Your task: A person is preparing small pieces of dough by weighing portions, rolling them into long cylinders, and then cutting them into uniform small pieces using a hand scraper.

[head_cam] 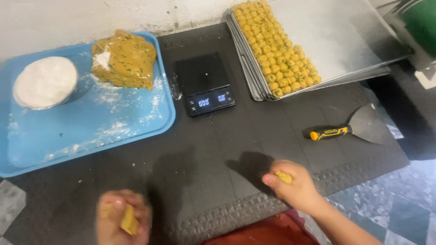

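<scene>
The left hand [121, 218] is blurred, its grip closed around a small yellow piece of dough [129, 221], low and left of the black digital kitchen scale [205, 84]. The right hand [293, 184] is below and right of the scale, its grip clenched on a second small yellow lump of dough [284, 177] that shows between thumb and fingers. Both hands hover over the dark grey textured foam mat [218, 149], on which the scale stands. Left of the scale lies a blue plastic tray [91, 131] dusted with flour; on it sit a large block of yellow-orange dough flecked with green [125, 59], just left of the scale, and, further left, a round white bowl of flour [44, 81]. Right of the scale lies a stack of shiny metal baking trays [336, 41], its near end filled with rows of small yellow dough balls [272, 50]. Below those trays, well right of the scale, lies a metal scraper with a black and yellow handle [349, 127]
</scene>
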